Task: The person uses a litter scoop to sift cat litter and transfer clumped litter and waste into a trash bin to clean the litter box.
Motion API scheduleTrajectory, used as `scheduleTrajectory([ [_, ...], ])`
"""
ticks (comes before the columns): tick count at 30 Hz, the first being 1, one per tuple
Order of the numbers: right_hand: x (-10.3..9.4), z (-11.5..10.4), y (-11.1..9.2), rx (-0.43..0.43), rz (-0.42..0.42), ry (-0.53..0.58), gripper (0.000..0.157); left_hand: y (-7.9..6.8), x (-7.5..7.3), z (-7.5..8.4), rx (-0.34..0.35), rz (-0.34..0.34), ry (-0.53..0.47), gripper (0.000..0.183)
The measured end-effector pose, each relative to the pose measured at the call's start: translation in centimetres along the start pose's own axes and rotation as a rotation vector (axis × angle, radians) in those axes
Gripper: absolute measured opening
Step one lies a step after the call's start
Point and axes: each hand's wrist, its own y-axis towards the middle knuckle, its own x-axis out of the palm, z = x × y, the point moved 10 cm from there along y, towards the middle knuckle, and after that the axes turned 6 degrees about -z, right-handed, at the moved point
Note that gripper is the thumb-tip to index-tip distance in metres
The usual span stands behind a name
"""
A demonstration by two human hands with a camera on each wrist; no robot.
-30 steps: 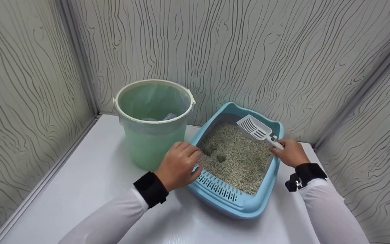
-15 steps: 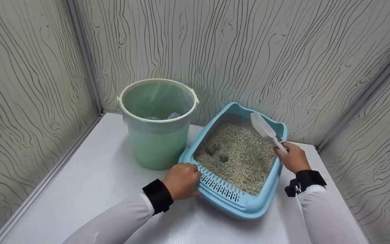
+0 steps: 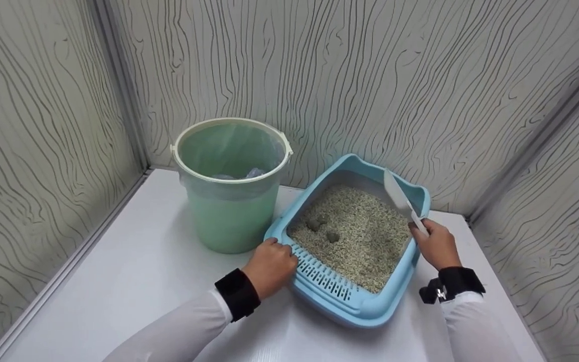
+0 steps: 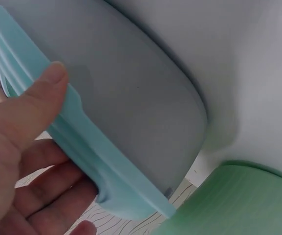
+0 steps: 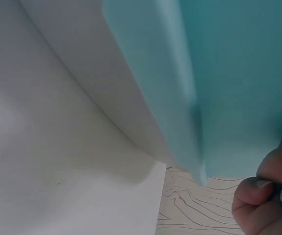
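A blue litter box (image 3: 370,314) with a slotted front ledge holds grainy litter (image 3: 360,246). Several dark clumps (image 3: 332,236) lie on the litter's left side. My left hand (image 3: 272,266) grips the box's front left rim; in the left wrist view the thumb (image 4: 53,73) presses the outside while the fingers curl over the other face. Over the right rim, my right hand (image 3: 438,245) holds a white litter scoop (image 3: 396,193) by its handle, the blade turned edge-on above the litter. Only part of the right hand (image 5: 265,208) shows in the right wrist view.
A green bucket (image 3: 231,221) with a pale rim and clear liner stands just left of the box, crumpled plastic (image 3: 254,173) inside it. Wood-patterned walls (image 3: 350,75) close off the back and both sides of the white table (image 3: 133,281).
My left hand has come down from above the ledge and taken hold of the rim. The scoop has turned from slots-up to edge-on and shifted slightly right. The box has moved slightly.
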Motion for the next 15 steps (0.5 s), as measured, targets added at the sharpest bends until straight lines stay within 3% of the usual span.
scheduleTrajectory([
  [11, -0.9, 0.8, -2.8, 0.089, 0.152, 0.040, 0.040, 1.4, 3.2, -1.0, -0.051, -0.241, 0.087, 0.031],
  [15, -1.2, 1.2, -3.8, 0.131, 0.182, 0.051, 0.040, 2.1, 3.9, -1.3, -0.056, -0.277, 0.088, 0.028],
])
